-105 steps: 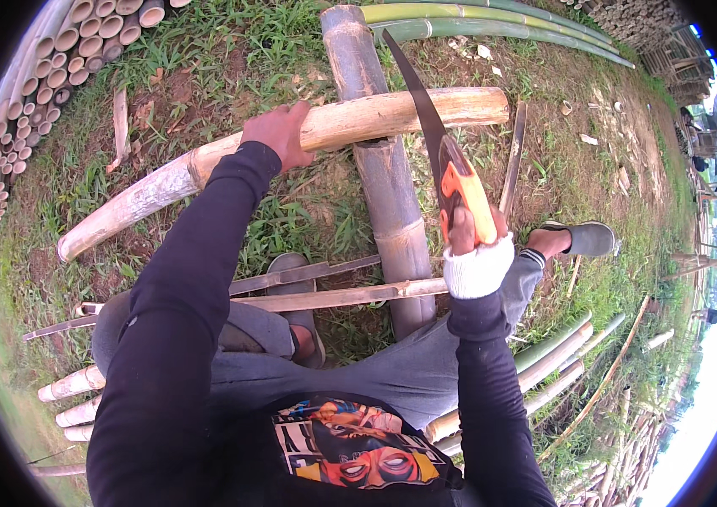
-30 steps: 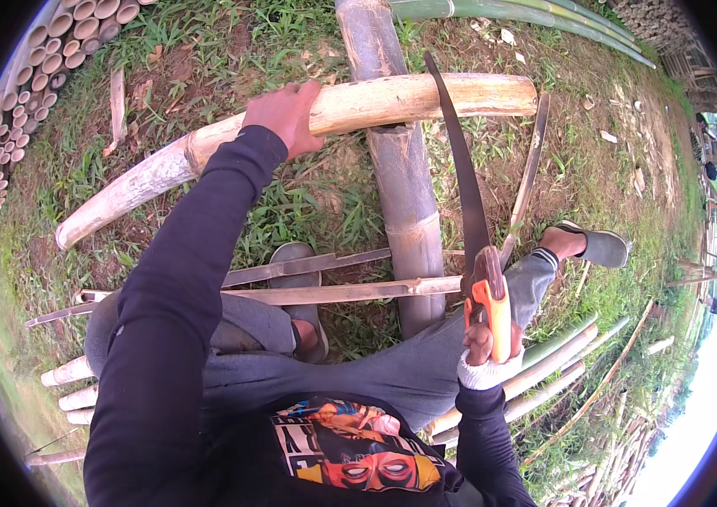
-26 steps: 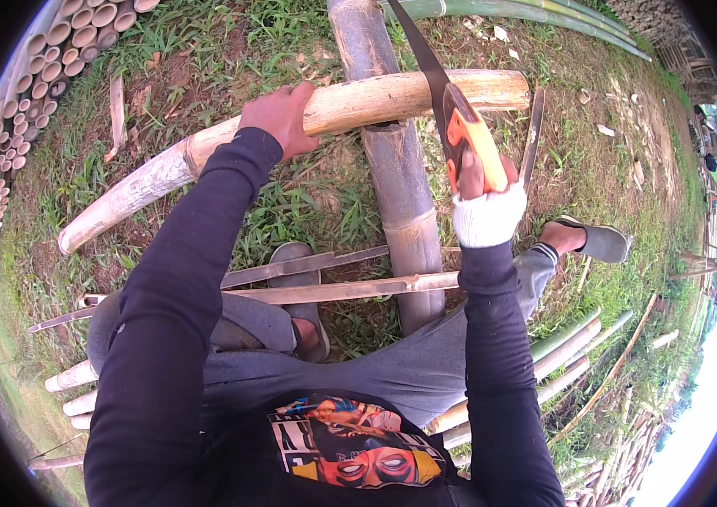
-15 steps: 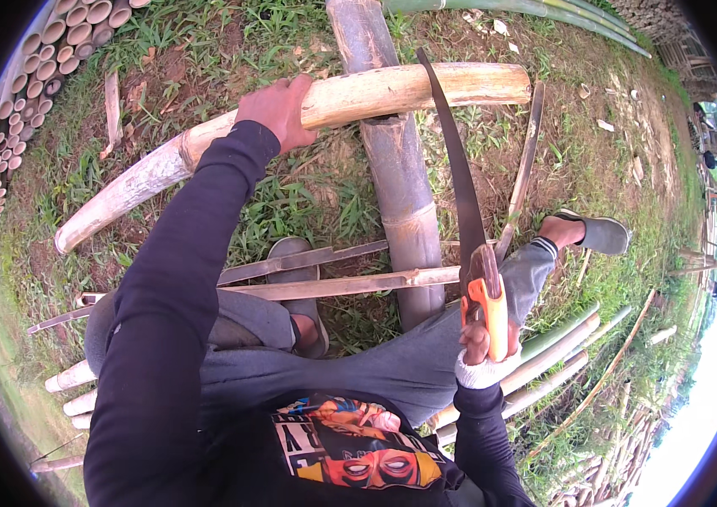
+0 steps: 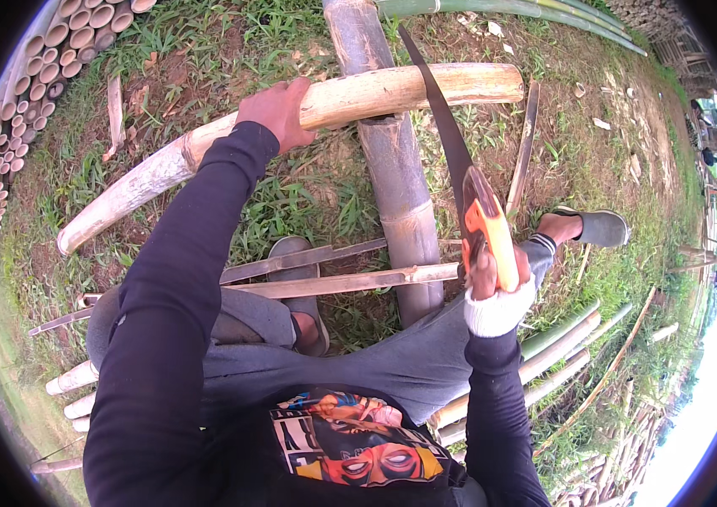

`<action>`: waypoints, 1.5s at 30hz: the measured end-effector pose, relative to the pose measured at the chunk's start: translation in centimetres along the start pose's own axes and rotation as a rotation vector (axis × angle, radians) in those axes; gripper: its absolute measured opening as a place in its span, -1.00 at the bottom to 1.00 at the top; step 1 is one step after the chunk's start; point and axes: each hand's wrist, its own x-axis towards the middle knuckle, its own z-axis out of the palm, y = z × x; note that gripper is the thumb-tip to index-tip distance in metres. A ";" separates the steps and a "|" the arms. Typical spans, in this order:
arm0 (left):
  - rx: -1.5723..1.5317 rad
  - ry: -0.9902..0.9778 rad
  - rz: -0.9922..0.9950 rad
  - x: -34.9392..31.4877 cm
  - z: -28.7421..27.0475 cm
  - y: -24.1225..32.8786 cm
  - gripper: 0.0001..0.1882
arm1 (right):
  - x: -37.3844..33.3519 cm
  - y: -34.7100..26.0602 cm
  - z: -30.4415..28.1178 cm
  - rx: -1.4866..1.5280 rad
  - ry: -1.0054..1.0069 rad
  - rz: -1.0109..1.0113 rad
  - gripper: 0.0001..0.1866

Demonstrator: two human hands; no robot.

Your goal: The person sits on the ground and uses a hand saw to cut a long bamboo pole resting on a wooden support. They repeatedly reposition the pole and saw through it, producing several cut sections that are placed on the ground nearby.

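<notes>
A pale, bare pole (image 5: 375, 93), perhaps bamboo, lies crosswise over a thick grey bamboo log (image 5: 401, 169). My left hand (image 5: 278, 114) is closed around the pole, left of the log, pressing it from above. In my right hand (image 5: 496, 272), which has a white cuff at the wrist, is the orange and dark handle of a hand saw (image 5: 446, 122). The saw's long dark blade crosses the pole just right of the log, with its tip past the far side. Whether the teeth have cut into the pole cannot be made out.
Split bamboo strips (image 5: 342, 281) lie across the log near my feet. Stacked bamboo (image 5: 54, 63) with open ends stands at the far left. Green bamboo poles (image 5: 536, 10) lie at the back, and more cut poles (image 5: 557, 346) rest beside my right leg.
My right hand has pushed the saw forward, away from me. The tip reaches farther beyond the pole, and the handle is closer to it. My left hand stays on the pole.
</notes>
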 end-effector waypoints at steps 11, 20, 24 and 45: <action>0.008 -0.010 -0.018 -0.3 -0.2 0.3 -0.13 | 15.8 -1.0 9.7 0.133 -0.021 -0.106 -0.69; -0.003 -0.045 -0.010 0.2 0.3 -0.2 -0.07 | -6.9 -0.1 -2.4 0.061 -0.002 0.080 -0.55; -0.002 0.016 0.011 0.2 0.6 -0.4 -0.13 | 1.4 -0.8 2.6 0.229 0.060 -0.034 -0.75; 0.038 -0.038 -0.027 -0.1 -0.1 0.2 -0.05 | 13.9 -1.2 7.8 0.100 -0.030 -0.091 -0.69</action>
